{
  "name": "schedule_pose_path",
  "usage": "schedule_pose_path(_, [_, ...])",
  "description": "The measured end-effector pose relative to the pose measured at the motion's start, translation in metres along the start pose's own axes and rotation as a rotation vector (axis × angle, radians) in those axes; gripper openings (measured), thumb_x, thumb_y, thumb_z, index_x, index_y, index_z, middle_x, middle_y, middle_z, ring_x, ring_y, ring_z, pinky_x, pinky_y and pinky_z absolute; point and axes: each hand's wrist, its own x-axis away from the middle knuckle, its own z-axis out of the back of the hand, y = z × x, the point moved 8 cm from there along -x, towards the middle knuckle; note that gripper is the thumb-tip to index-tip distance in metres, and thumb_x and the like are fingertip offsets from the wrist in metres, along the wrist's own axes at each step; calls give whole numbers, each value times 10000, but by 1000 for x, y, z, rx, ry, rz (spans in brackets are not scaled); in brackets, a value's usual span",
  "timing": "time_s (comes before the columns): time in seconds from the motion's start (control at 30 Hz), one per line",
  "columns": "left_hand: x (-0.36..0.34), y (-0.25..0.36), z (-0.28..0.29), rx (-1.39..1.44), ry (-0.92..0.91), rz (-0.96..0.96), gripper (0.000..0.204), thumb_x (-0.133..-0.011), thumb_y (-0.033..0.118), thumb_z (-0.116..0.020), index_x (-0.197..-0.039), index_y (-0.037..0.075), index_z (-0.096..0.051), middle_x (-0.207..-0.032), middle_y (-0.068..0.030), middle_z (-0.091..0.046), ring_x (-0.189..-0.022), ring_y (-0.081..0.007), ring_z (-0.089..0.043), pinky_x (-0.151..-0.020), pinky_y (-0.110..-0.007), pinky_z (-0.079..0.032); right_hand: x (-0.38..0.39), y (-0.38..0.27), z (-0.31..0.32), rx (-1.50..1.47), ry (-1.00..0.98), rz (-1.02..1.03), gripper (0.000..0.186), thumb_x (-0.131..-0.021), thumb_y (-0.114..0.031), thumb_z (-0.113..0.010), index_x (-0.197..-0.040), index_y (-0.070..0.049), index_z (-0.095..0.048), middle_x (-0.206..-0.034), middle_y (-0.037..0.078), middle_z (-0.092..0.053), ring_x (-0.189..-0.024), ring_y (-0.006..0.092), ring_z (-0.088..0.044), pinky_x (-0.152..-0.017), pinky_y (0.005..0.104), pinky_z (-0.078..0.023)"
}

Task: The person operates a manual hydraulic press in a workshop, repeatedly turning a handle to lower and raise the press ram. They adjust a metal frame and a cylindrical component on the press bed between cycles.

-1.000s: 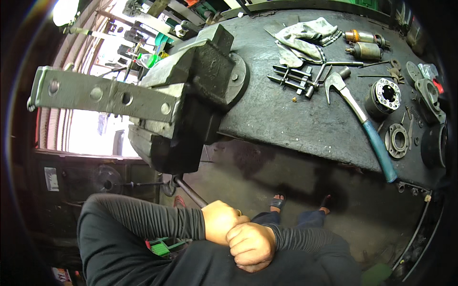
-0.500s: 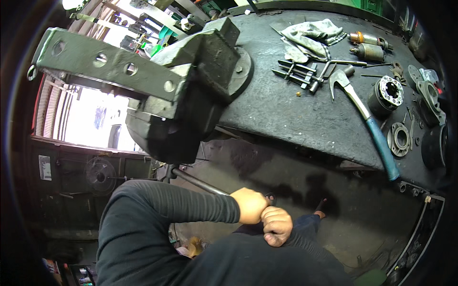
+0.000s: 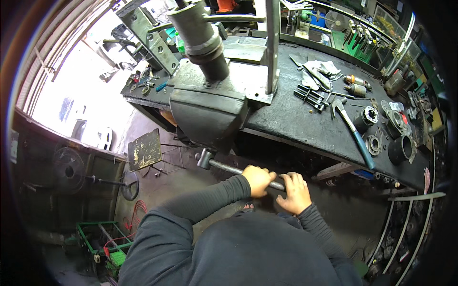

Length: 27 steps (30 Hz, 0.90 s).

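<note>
A large dark bench vise (image 3: 207, 112) stands at the edge of the bench, with a pale metal plate and upright frame (image 3: 238, 78) at its jaws. A thick metal cylinder (image 3: 200, 40) rises from the plate. Low on the vise's front is a screw head (image 3: 205, 158), from which a long round handle bar (image 3: 226, 168) slants towards me. My left hand (image 3: 257, 181) is closed around this bar near its end. Beside it, my right hand (image 3: 296, 193) curls over the bar's end, thumb spread lower down.
On the dark workbench (image 3: 291, 121) lie a claw hammer (image 3: 355, 133) with a blue grip, a black metal puller (image 3: 310, 97), a patterned cloth (image 3: 319, 74) and round motor parts (image 3: 367, 119). A small stool (image 3: 145, 150) stands left of the vise. A green metal frame (image 3: 102, 238) sits at lower left.
The view has tilted up and shows more of the vise and room. My hands, formerly bunched together close to my body, are now apart, and the right hand's grip is looser.
</note>
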Motion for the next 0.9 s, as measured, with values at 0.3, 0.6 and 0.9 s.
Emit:
schedule_pose_path(0.3, [10,-29,0,18,29,-56,144,-701,165,-593,-794,62,-630,-715,-127,-651,-695,-280,-649,-619,-396,-515,-26,12,-35,150,-370,-344,304,-642,-287,-670,-868,-88,-636,-854,128,-626,-830,299,-618,-738,401,-498])
schedule_pose_path(0.6, [14,-35,1,124,144,-35,165,-761,166,-525,-816,55,-634,-720,-124,-649,-651,-272,-650,-587,-373,-527,-26,15,-51,152,-648,-390,290,-702,-331,-601,-874,-106,-665,-826,136,-661,-808,296,-637,-749,387,-503])
schedule_pose_path(0.9, [15,-36,-1,237,165,-29,151,-751,165,-515,-749,39,-598,-714,-137,-643,-626,-281,-651,-558,-381,-529,-31,13,-46,80,-709,-391,300,-701,-329,-611,-891,-101,-652,-841,153,-654,-835,305,-629,-751,402,-484])
